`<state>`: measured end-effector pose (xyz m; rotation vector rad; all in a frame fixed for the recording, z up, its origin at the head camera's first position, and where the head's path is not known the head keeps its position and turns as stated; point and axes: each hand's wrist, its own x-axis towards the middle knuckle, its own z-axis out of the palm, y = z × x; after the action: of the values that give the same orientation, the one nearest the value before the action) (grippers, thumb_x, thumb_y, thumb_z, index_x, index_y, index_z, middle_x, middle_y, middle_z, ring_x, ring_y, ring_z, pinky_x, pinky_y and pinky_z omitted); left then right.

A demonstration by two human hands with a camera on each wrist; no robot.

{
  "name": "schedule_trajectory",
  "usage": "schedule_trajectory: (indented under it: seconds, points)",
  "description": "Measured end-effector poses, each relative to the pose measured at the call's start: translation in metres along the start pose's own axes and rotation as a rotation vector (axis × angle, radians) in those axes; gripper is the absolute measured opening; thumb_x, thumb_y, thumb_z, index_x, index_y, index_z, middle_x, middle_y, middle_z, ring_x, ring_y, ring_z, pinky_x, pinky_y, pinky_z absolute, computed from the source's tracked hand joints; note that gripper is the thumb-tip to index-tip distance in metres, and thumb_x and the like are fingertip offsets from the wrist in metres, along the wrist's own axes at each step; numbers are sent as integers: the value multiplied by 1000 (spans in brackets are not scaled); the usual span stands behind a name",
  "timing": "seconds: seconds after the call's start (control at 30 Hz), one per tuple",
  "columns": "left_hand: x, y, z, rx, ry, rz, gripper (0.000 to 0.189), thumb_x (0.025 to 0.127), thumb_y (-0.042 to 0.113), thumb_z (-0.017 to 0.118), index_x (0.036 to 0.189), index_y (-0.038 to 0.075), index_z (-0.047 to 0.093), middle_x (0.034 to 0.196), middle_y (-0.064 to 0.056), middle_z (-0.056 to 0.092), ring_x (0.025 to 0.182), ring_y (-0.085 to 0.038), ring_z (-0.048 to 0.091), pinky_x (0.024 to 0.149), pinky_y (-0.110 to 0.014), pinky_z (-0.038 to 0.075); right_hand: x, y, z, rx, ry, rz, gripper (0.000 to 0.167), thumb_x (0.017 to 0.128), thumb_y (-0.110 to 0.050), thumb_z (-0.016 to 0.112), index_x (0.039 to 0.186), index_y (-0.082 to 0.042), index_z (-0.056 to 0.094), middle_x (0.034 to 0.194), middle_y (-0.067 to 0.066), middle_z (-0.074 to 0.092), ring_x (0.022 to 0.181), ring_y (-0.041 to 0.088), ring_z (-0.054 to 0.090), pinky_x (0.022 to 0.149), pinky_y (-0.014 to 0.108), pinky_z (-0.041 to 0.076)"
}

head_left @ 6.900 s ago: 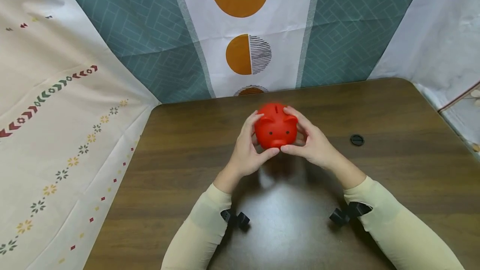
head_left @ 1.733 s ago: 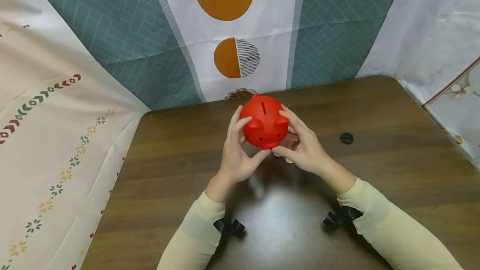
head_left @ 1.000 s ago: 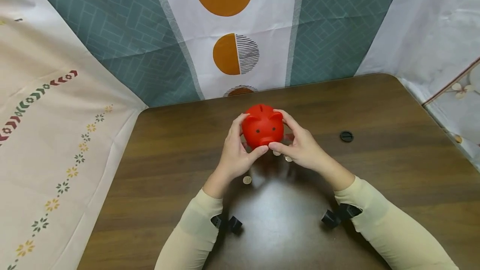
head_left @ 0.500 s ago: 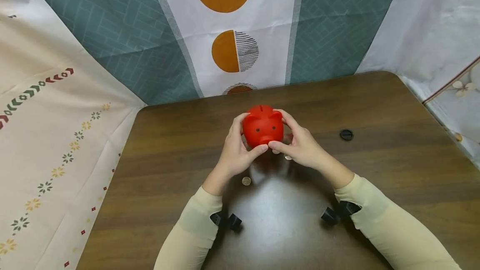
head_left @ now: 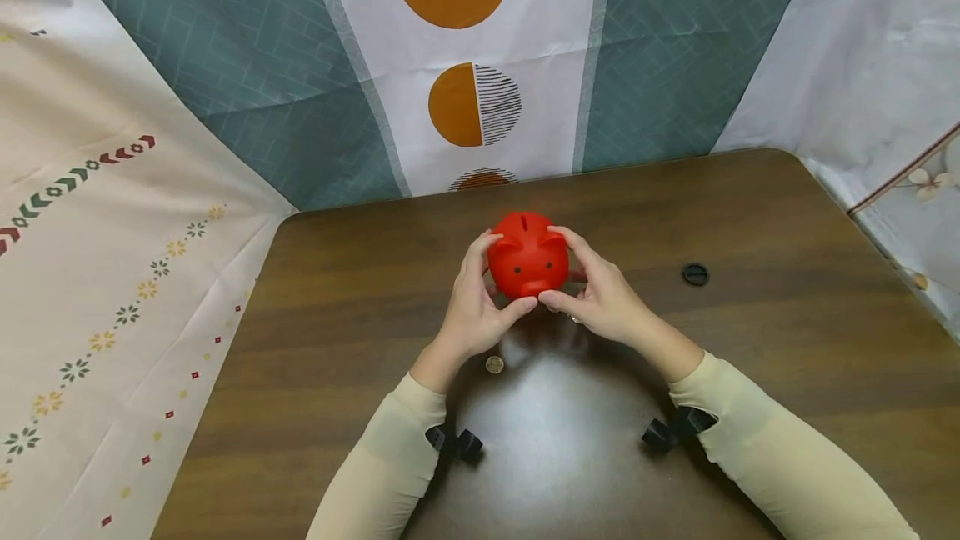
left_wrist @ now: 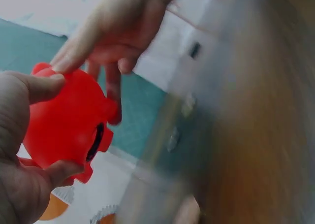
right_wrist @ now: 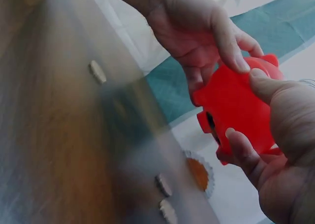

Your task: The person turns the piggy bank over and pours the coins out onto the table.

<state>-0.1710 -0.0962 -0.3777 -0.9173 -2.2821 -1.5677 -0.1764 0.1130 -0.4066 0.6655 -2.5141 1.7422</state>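
A red piggy bank (head_left: 528, 261) with a coin slot on top is held up off the table, its snout toward me. My left hand (head_left: 472, 311) grips its left side, and my right hand (head_left: 606, 294) grips the other, both thumbs meeting under the snout. In the right wrist view a dark opening (right_wrist: 212, 121) shows in its underside between the feet. One gold coin (head_left: 494, 365) lies on the table near my left wrist. Another coin (head_left: 576, 319) is partly hidden by my right hand. The right wrist view shows a further coin (right_wrist: 164, 185) below the bank.
A round black plug (head_left: 695, 274) lies on the brown wooden table (head_left: 337, 340), right of my right hand. Patterned cloths hang behind the table and at both sides. Each forearm carries a small black wrist camera (head_left: 469, 446).
Coins have appeared on the table under the bank since the oldest frame. The bank was raised and tipped forward, then lowered and levelled. Both hands keep hold of it.
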Motion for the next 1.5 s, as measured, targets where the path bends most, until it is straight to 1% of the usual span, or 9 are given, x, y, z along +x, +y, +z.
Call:
schedule_trajectory:
  seconds: [0.2, 0.43, 0.6, 0.7, 0.8, 0.93, 1.03, 1.37, 1.5]
  points:
    - [2, 7, -1, 7, -8, -55, 76, 74, 0, 78, 133, -4, 30, 144, -27, 30, 124, -37, 48, 85, -45, 53, 1, -6, -2, 45, -33, 68, 86, 83, -13, 76, 149, -33, 24, 139, 7, 40, 56, 37, 61, 46, 35, 54]
    - [4, 8, 0, 5, 8, -34, 76, 75, -1, 78, 133, -5, 31, 143, -26, 31, 124, -37, 48, 85, -44, 54, -2, -38, -9, 6, -46, 27, 81, 85, -7, 73, 149, -16, 25, 136, 17, 42, 54, 20, 61, 47, 32, 54]
    - [4, 8, 2, 0, 13, -16, 75, 74, -2, 78, 132, -5, 31, 143, -28, 31, 126, -37, 46, 85, -45, 53, -2, -38, -12, 6, -71, 32, 82, 86, -7, 72, 151, -15, 22, 136, 18, 41, 52, 16, 59, 46, 32, 53]
    - [4, 9, 2, -10, 19, -1, 75, 74, -3, 78, 132, -6, 30, 143, -29, 30, 126, -39, 45, 84, -47, 53, -1, -26, -12, 16, -82, 18, 84, 87, -7, 71, 152, -20, 20, 140, 17, 38, 60, 24, 62, 47, 37, 54]
    - [5, 10, 2, -8, 11, -2, 76, 73, -4, 78, 132, -6, 30, 144, -30, 28, 126, -39, 46, 84, -48, 53, 0, -12, -12, 20, -83, 7, 86, 87, -10, 71, 153, -28, 19, 145, 12, 35, 79, 33, 66, 50, 39, 56]
    - [6, 14, -1, 13, -26, -40, 78, 74, -2, 78, 135, -5, 30, 146, -28, 25, 127, -39, 43, 85, -46, 53, 0, -2, -10, 3, -63, -12, 86, 86, -18, 73, 151, -38, 21, 148, 6, 35, 107, 35, 62, 60, 37, 58]
    - [7, 17, -5, 30, -44, -72, 79, 74, -1, 78, 138, -3, 32, 147, -27, 25, 128, -39, 42, 84, -46, 54, -1, -2, -10, -34, -39, -50, 86, 85, -22, 75, 151, -39, 22, 148, 6, 35, 114, 35, 58, 70, 39, 58]
    - [8, 17, -9, 49, -32, -66, 76, 72, -3, 79, 135, -3, 36, 147, -28, 28, 128, -41, 42, 80, -49, 54, 1, -2, -6, -155, 42, -83, 88, 81, -27, 78, 151, -37, 26, 152, 1, 34, 106, 26, 64, 82, 40, 56]
    - [5, -7, -5, 54, -23, -54, 81, 72, 3, 82, 139, 4, 36, 150, -21, 27, 130, -37, 41, 80, -48, 55, 1, -3, -4, -175, 65, -82, 89, 81, -27, 78, 151, -36, 25, 150, 2, 37, 104, 24, 64, 82, 39, 55]
